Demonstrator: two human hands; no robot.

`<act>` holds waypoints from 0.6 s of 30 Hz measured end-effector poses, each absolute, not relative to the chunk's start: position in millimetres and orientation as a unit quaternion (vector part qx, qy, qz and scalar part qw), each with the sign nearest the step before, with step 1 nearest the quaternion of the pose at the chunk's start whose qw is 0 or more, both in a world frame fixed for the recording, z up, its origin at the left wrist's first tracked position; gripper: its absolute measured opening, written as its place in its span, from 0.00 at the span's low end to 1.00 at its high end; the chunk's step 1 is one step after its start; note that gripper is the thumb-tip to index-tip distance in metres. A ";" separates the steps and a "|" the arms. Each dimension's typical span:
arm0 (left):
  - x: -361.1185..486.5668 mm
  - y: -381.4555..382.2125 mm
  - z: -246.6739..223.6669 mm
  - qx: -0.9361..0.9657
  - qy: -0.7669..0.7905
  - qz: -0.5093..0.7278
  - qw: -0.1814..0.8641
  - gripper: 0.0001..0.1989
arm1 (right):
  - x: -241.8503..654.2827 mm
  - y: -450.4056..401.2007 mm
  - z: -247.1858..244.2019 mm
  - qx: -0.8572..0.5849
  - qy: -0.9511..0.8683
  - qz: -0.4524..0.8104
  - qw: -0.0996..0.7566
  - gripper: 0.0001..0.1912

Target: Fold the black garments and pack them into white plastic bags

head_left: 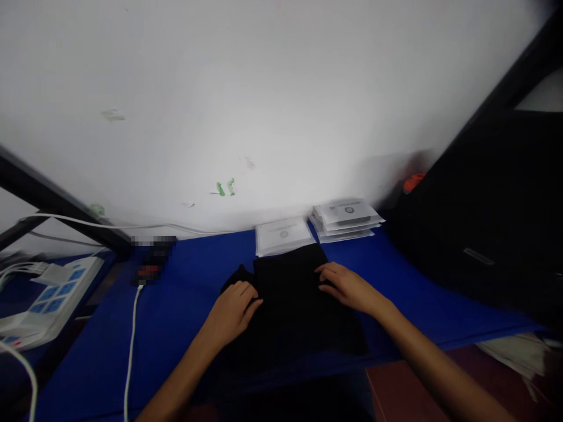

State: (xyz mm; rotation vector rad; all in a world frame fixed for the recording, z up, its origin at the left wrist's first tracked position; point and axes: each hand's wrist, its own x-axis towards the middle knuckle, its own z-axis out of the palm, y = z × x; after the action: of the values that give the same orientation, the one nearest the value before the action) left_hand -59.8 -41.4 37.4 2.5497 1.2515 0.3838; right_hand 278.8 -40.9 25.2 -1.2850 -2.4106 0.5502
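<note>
Both hands flat on black garment (292, 305), long axis toward wall (264, 88)

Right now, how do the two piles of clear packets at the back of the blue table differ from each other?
The left pile looks low, perhaps only one or two packets, while the right pile is a taller, fanned stack of several. The left pile touches the far edge of the black garment; the right pile lies apart from it, nearer the wall. Both are clear packets with a white printed sheet, lying flat on the blue table.
</note>
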 end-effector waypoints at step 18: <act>-57.5 -77.4 39.8 0.845 0.456 0.069 0.270 0.19 | 270.7 -74.3 47.3 -0.522 -0.778 0.350 -0.004 0.13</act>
State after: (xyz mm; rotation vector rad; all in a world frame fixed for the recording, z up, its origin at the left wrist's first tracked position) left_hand -57.5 -77.4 39.8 2.2784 1.2283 0.1864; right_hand 270.7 -74.3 47.3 -1.6440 -2.4512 1.1014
